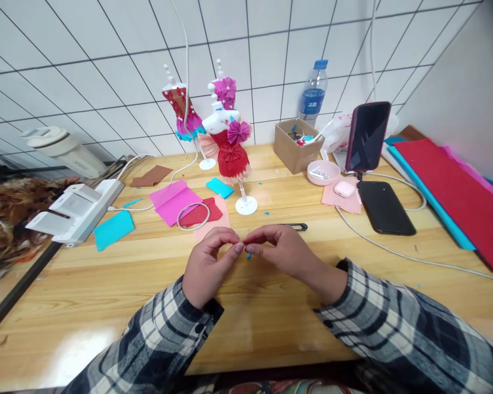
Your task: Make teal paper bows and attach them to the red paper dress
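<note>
Both hands (209, 264) (288, 251) pinch sth. tiny (244, 244), mostly hidden, nr. blue scrap (248, 255).

The desk (267, 328) is smooth, glossy wood; toward its back edge, a clear plastic bottle (313, 93), matt cardboard box (296, 150) and crinkled paper dress (233, 158); near its right edge, matt paper sheets (456, 191).

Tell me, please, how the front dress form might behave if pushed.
The front dress form would probably tip easily, its bulk sitting on a slim stem over a small round base. Its red skirt looks thin, likely to crumple.
</note>
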The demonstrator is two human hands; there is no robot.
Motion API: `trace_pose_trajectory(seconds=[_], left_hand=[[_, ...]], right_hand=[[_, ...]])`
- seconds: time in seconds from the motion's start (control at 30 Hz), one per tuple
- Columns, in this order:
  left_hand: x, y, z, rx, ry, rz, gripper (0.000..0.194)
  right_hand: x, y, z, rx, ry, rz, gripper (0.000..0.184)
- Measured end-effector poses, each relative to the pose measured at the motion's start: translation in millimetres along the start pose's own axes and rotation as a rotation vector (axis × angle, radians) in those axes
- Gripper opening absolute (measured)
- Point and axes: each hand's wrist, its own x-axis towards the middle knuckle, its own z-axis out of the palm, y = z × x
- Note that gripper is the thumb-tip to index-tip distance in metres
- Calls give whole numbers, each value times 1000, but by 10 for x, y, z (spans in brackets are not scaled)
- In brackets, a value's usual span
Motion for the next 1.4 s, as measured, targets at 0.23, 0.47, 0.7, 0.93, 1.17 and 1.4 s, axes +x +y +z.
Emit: trace_pose_trajectory(seconds=[0.23, 0.47, 0.7, 0.93, 1.17, 1.4], left_hand=[[1, -12, 6, -5, 13, -7, 7], [-7, -6, 25, -23, 47, -54, 9], [45, -43, -40, 492, -36, -56, 24], [4, -89, 151, 875, -263, 24, 23], [32, -106, 75, 646, -220, -107, 16], [82, -61, 16, -135, -116, -539, 36]], right_hand=[[6, -9, -21, 118, 20, 83, 14], [4, -10, -20, 155, 10, 170, 23], [40, 1, -114, 49, 63, 250, 19], [51, 21, -121, -44, 84, 240, 16], [40, 60, -72, 40, 62, 299, 20], [4, -32, -2, 406, 53, 398, 28]])
